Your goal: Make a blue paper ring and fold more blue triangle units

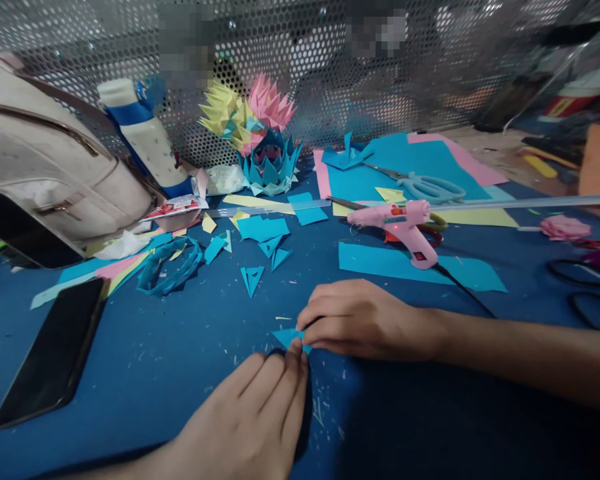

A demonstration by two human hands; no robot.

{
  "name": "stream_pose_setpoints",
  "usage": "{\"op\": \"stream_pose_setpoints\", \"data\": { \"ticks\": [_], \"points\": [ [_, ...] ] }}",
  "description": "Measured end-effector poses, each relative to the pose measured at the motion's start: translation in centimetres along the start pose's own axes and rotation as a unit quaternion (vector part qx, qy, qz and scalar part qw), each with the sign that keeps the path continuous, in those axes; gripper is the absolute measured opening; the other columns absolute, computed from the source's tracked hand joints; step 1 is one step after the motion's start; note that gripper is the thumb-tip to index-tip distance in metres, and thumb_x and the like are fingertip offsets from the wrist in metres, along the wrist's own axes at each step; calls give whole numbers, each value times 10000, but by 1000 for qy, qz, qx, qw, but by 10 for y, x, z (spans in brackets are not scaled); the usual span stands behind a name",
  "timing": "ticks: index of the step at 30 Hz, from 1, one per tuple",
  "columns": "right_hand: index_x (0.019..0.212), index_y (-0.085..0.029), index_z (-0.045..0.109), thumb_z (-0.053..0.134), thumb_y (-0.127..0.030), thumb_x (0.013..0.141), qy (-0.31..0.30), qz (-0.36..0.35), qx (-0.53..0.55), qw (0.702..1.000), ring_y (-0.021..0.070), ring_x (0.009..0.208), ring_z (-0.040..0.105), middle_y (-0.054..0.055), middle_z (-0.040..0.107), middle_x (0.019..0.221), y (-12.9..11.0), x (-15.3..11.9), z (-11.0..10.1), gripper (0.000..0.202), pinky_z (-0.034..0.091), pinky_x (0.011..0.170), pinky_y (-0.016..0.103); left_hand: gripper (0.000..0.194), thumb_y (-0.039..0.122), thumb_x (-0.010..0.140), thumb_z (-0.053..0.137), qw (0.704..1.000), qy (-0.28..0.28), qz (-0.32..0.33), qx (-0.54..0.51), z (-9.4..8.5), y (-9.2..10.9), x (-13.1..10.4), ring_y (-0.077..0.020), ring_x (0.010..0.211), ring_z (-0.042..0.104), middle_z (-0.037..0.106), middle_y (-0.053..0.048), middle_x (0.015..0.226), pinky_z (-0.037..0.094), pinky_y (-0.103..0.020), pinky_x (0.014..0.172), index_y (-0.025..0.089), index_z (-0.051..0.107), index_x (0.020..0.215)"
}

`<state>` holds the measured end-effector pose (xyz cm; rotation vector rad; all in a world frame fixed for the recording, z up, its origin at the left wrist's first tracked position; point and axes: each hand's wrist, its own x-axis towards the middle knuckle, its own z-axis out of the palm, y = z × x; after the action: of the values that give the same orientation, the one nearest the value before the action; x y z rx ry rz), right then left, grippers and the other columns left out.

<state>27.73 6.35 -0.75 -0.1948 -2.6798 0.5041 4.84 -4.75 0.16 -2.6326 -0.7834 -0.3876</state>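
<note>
A small folded piece of blue paper (283, 335) lies on the blue tabletop (180, 380), pointed at its left end. My left hand (260, 403) comes from the lower left, its fingers close together and their tips pressing on the paper's near edge. From the right reaches my right hand (357, 320), fingers curled and closed on the paper's right end, which they partly hide. Just beyond them lies a folded blue triangle (253, 280), with more folded blue pieces (275, 248) behind it.
A pink glue gun (397, 223) with a cord rests over a blue paper strip (465, 272). Light-blue scissors (433, 189) lie on paper sheets. Folded-paper flowers (270, 160) and a bottle (150, 137) stand at the back. A black phone (55, 353) lies left, near a pale backpack (40, 160).
</note>
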Motion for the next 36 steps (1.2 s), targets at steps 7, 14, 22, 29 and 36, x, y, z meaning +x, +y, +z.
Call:
{"op": "stream_pose_setpoints", "data": {
  "ticks": [7,14,22,29,36],
  "points": [
    [1143,-173,639,489,-258,1028,11,-5,-32,999,169,952,582,53,699,1154,1,-4,4,208,449,842,304,376,70,979,340,1000,-6,19,12,-2,-2,-2,-260,923,667,726,-138,1163,404,-386,843,26,646,1192],
    [1180,-227,671,491,-313,1025,-11,13,-83,996,180,910,581,49,699,1111,-4,0,2,253,446,758,306,382,63,957,348,1000,8,30,-2,0,-4,0,-266,884,674,731,-175,1116,452,-382,799,0,656,1176],
    [1210,-265,673,510,-391,1012,-22,37,-115,992,214,995,565,55,677,1129,-10,8,2,285,461,794,335,384,62,953,359,999,11,38,-2,1,-4,-2,-289,925,693,725,-195,1118,487,-394,806,-17,648,1193],
    [1261,-282,650,616,-386,960,-47,59,-140,987,247,1252,496,70,632,1279,-14,14,8,320,465,967,399,361,73,939,388,999,21,35,-10,3,-3,-2,-285,883,696,742,-179,1030,491,-387,795,-20,654,1165],
    [1315,-268,620,627,-415,950,-59,51,-149,986,280,1332,455,89,592,1356,-15,17,11,394,469,995,453,374,65,950,352,999,27,36,-11,4,-3,-4,-285,875,686,740,-172,1005,486,-403,805,-8,658,1151]
  ]
}}
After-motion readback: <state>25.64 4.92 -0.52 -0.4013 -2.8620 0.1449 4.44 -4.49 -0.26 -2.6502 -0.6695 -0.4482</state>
